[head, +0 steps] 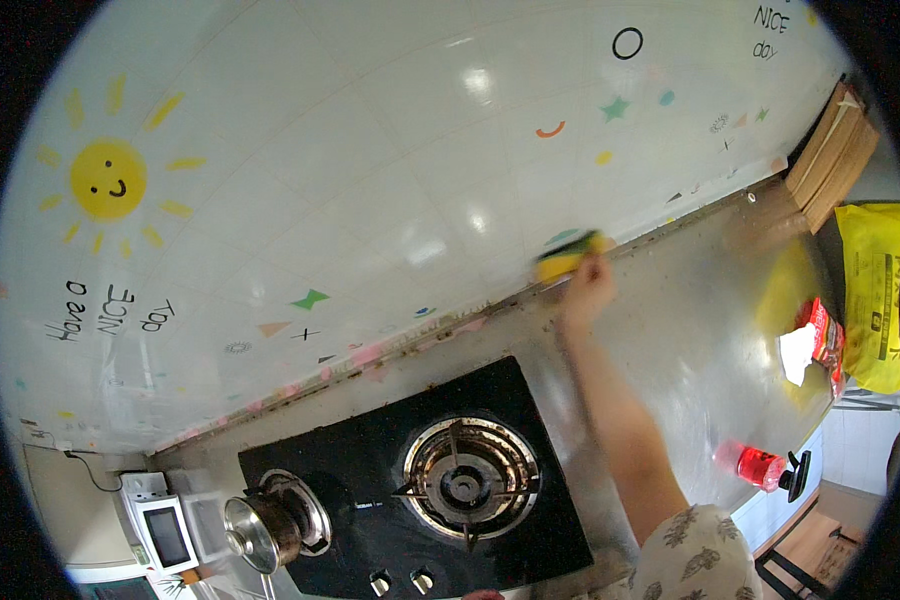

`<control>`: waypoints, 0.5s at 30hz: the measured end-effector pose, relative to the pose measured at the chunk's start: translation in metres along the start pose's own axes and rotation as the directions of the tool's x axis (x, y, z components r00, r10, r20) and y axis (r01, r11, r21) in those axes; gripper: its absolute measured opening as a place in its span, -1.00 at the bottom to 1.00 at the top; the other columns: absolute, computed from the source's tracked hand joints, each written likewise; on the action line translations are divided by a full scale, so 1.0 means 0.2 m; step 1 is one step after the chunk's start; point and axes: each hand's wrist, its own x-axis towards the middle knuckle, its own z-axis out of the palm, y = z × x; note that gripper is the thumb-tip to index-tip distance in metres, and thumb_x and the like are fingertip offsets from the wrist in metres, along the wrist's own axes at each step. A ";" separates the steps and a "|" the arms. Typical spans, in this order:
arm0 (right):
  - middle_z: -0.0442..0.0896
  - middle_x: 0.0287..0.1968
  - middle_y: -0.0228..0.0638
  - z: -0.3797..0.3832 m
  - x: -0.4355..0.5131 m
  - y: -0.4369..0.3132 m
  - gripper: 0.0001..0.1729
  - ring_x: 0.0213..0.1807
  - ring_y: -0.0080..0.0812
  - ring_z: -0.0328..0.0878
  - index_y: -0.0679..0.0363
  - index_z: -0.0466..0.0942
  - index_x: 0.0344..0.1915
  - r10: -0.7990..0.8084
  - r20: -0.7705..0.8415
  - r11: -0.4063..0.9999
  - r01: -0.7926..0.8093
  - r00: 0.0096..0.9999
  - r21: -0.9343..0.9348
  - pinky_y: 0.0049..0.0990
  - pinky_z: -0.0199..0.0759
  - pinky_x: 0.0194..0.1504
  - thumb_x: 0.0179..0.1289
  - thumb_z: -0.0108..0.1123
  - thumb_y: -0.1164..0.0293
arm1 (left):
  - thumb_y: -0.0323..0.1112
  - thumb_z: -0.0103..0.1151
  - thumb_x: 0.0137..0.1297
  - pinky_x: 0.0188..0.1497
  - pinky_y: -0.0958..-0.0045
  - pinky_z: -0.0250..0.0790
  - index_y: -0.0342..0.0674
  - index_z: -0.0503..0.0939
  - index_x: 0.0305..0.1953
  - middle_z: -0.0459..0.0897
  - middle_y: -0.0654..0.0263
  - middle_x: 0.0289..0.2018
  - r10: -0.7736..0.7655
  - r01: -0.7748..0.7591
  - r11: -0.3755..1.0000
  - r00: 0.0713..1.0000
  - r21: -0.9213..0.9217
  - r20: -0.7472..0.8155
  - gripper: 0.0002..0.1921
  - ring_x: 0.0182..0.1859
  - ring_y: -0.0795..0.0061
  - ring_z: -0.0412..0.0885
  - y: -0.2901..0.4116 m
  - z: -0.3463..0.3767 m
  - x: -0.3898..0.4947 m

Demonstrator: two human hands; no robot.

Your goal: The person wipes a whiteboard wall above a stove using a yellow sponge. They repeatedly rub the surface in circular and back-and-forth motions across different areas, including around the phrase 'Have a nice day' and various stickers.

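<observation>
My right hand [591, 289] grips a yellow sponge [562, 264] with a dark green scouring side. The sponge is against the foot of the white wall [390, 187], just above the seam with the steel countertop [667, 330]; both hand and sponge are slightly blurred. My bare forearm reaches across the counter to the right of a black glass gas hob [375, 450]. Grime and pink marks run along the wall seam [420, 341]. My left hand is out of view.
A lidded pot [259, 532] sits on the left burner; the right burner [465, 484] is bare. To the right are a red bottle with a black top [761, 469], a red packet [825, 337], a yellow bag [874, 300] and wooden boards [832, 161]. A white appliance [161, 525] stands lower left.
</observation>
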 end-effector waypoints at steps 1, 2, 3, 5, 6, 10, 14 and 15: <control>0.46 -0.63 -0.27 -0.05 0.15 0.06 -0.83 -0.55 -0.52 0.37 0.42 0.44 -0.50 -0.050 -0.066 0.999 0.050 0.997 -0.005 -0.50 0.30 -0.50 0.14 -0.01 0.52 | -0.18 0.02 0.22 -0.25 0.51 0.18 -0.31 0.48 -0.19 0.47 0.31 -0.37 0.005 -0.005 1.000 1.000 -0.004 0.012 -0.70 -0.33 0.55 0.34 -0.01 -0.02 -0.01; 0.45 -0.68 -0.27 -0.07 0.23 0.07 -0.83 -0.60 -0.52 0.35 0.42 0.44 -0.51 -0.097 -0.127 0.995 0.097 0.987 -0.014 -0.49 0.29 -0.52 0.13 -0.01 0.52 | -0.18 0.03 0.21 -0.25 0.52 0.18 -0.31 0.47 -0.19 0.47 0.31 -0.38 0.009 -0.009 1.000 1.000 -0.009 0.018 -0.70 -0.33 0.56 0.34 -0.03 -0.02 -0.01; 0.46 -0.66 -0.26 -0.06 0.25 0.09 -0.82 -0.60 -0.52 0.35 0.43 0.43 -0.53 -0.062 -0.125 0.997 0.066 0.990 0.030 -0.49 0.28 -0.52 0.13 -0.01 0.52 | -0.17 0.03 0.21 -0.26 0.52 0.18 -0.31 0.47 -0.19 0.47 0.32 -0.38 -0.011 0.011 1.000 1.000 -0.009 0.018 -0.70 -0.33 0.56 0.34 -0.04 -0.03 0.01; 0.48 -0.64 -0.24 -0.05 0.24 0.13 -0.79 -0.59 -0.52 0.35 0.43 0.41 -0.57 0.014 -0.106 0.993 -0.002 0.994 0.115 -0.48 0.26 -0.54 0.13 -0.01 0.52 | -0.17 0.04 0.20 -0.27 0.52 0.17 -0.30 0.47 -0.19 0.47 0.32 -0.38 -0.051 0.052 0.999 0.999 -0.010 0.005 -0.69 -0.34 0.56 0.33 -0.06 -0.03 0.02; 0.48 -0.64 -0.24 -0.03 0.20 0.15 -0.81 -0.60 -0.52 0.34 0.42 0.42 -0.56 -0.006 -0.063 0.998 0.009 0.998 0.056 -0.48 0.26 -0.54 0.13 -0.01 0.52 | -0.16 0.04 0.20 -0.27 0.52 0.17 -0.31 0.47 -0.19 0.46 0.32 -0.38 -0.045 0.046 0.999 0.999 -0.027 0.021 -0.69 -0.35 0.57 0.33 -0.04 0.00 0.03; 0.47 -0.62 -0.26 0.13 -0.31 0.14 -0.85 -0.63 -0.51 0.34 0.39 0.41 -0.53 -0.003 0.228 0.996 -0.017 0.974 0.086 -0.49 0.28 -0.57 0.13 0.01 0.54 | -0.15 0.03 0.21 -0.27 0.53 0.15 -0.32 0.46 -0.20 0.45 0.32 -0.39 -0.058 0.061 0.996 0.997 -0.067 0.043 -0.68 -0.36 0.57 0.31 0.02 0.08 0.02; 0.44 -0.57 -0.38 0.24 -0.58 0.03 -0.88 -0.50 -0.64 0.39 0.39 0.42 -0.50 0.167 0.355 0.923 -0.273 0.920 0.273 -0.59 0.35 -0.46 0.15 0.02 0.56 | -0.11 0.02 0.21 -0.27 0.55 0.15 -0.32 0.45 -0.19 0.45 0.33 -0.40 -0.046 0.047 0.999 0.998 -0.006 0.045 -0.65 -0.36 0.57 0.32 0.04 0.08 0.01; 0.45 -0.56 -0.40 0.22 -0.59 0.01 -0.89 -0.49 -0.65 0.38 0.39 0.43 -0.48 0.133 0.362 0.926 -0.246 0.923 0.286 -0.60 0.34 -0.45 0.14 0.02 0.57 | -0.11 0.01 0.21 -0.27 0.55 0.16 -0.32 0.46 -0.20 0.45 0.33 -0.40 -0.030 0.030 1.000 0.998 -0.004 0.050 -0.65 -0.35 0.58 0.32 0.06 0.09 0.00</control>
